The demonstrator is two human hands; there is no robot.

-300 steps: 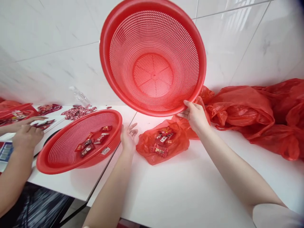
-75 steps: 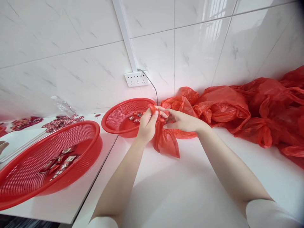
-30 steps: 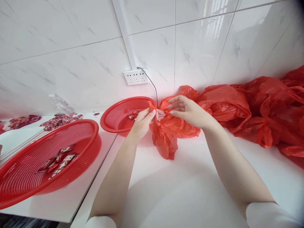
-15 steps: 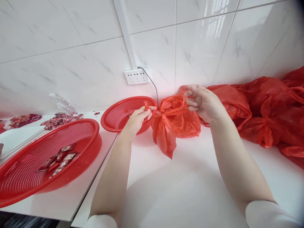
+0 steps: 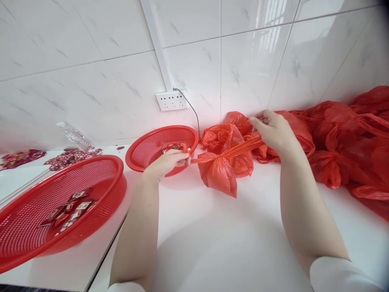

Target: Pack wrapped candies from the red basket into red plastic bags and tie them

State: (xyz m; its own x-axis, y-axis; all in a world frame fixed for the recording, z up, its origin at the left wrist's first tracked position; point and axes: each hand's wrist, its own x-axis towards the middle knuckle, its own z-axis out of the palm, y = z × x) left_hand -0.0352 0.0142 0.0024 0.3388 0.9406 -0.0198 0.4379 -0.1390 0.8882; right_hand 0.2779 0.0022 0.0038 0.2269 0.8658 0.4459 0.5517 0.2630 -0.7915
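Observation:
A red plastic bag (image 5: 217, 174) with a gathered, twisted neck is stretched between my two hands, just above the white table. My left hand (image 5: 167, 163) is closed on one end of its neck, in front of the small red basket (image 5: 142, 152). Pinched in my right hand (image 5: 270, 127) is the other end, pulled out to the right. Behind the held bag lie more crumpled red bags (image 5: 212, 134), close to the wall. What the bags contain cannot be made out.
A large red basket (image 5: 112, 174) holding several small dark-red packets (image 5: 73, 209) stands at left. Behind it are patterned packets (image 5: 71, 159) and a clear bottle (image 5: 74, 136). A heap of red bags (image 5: 358, 146) fills the right side. A cable (image 5: 193, 107) hangs from the wall socket (image 5: 172, 100).
My hands have moved apart, the left one leftward and the right one rightward, drawing the bag's neck taut. My right fingers, spread before, have closed on the bag's end.

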